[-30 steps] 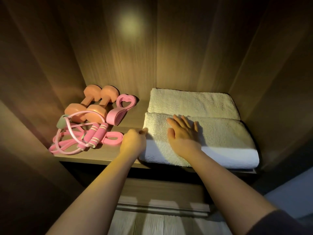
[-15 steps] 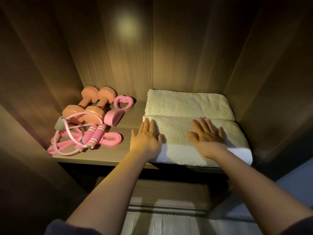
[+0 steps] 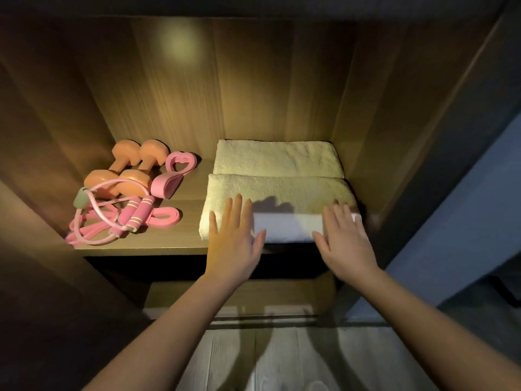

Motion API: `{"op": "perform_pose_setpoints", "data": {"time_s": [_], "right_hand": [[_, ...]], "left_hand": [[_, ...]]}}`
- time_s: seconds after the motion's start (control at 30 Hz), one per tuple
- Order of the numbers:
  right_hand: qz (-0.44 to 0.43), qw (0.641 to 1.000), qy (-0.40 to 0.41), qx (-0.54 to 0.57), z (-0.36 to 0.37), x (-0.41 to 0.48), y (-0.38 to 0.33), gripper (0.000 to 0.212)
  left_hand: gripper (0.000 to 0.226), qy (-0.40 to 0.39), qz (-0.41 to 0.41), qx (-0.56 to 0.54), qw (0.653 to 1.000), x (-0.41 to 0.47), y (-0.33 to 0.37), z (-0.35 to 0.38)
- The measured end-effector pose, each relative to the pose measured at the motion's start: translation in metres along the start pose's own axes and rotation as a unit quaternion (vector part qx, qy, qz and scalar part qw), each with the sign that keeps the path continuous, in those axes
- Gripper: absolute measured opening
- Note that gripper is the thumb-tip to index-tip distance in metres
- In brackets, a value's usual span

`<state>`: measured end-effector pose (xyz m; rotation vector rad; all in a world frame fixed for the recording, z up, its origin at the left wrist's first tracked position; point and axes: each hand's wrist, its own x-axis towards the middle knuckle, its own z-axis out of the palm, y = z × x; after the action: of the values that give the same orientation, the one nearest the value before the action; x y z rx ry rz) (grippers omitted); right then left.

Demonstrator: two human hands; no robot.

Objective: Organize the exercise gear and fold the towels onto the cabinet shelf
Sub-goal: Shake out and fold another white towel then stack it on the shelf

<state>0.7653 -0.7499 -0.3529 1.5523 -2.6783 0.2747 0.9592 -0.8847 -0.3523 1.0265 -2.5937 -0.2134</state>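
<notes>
Two folded cream towels lie on the right half of the wooden cabinet shelf (image 3: 135, 244): the back towel (image 3: 277, 158) against the rear wall and the front towel (image 3: 279, 193) at the shelf's front edge. My left hand (image 3: 235, 238) lies flat, fingers straight, over the front towel's left end. My right hand (image 3: 344, 238) lies flat over its right end. On the shelf's left sit two orange dumbbells (image 3: 127, 167), a pink heart-shaped loop band (image 3: 173, 176) and a pink jump rope (image 3: 132, 214) tangled with pink bands.
Wooden cabinet walls close in the shelf at left, back and right. A dark gap and a lower wooden panel (image 3: 239, 294) sit under the shelf. Pale wood-grain floor (image 3: 267, 359) lies below, and a blue-grey surface (image 3: 456, 235) stands at the right.
My left hand opened from a curled pose at the towel's left corner to flat. Both hands slid outward and back toward the front edge of the front towel.
</notes>
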Motion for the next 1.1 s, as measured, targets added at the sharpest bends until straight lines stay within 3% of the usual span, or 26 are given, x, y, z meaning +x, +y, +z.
{"op": "perform_pose_setpoints", "data": {"time_s": [0.23, 0.57, 0.83, 1.1], "right_hand": [[-0.072, 0.996, -0.039, -0.041, -0.011, 0.002, -0.006, 0.068], [-0.074, 0.992, -0.098, 0.004, -0.162, -0.006, -0.018, 0.065], [0.034, 0.994, -0.098, 0.033, -0.244, -0.088, -0.003, 0.057], [0.176, 0.977, -0.118, -0.001, -0.255, -0.145, 0.094, 0.058]], "left_hand": [[0.065, -0.095, 0.075, 0.069, 0.99, 0.005, 0.024, 0.001], [0.064, -0.172, 0.113, 0.113, 0.972, 0.02, 0.08, -0.147], [0.055, -0.228, 0.216, 0.035, 0.949, 0.01, 0.142, -0.208], [0.058, -0.232, 0.352, 0.049, 0.905, 0.034, 0.257, -0.174]]}}
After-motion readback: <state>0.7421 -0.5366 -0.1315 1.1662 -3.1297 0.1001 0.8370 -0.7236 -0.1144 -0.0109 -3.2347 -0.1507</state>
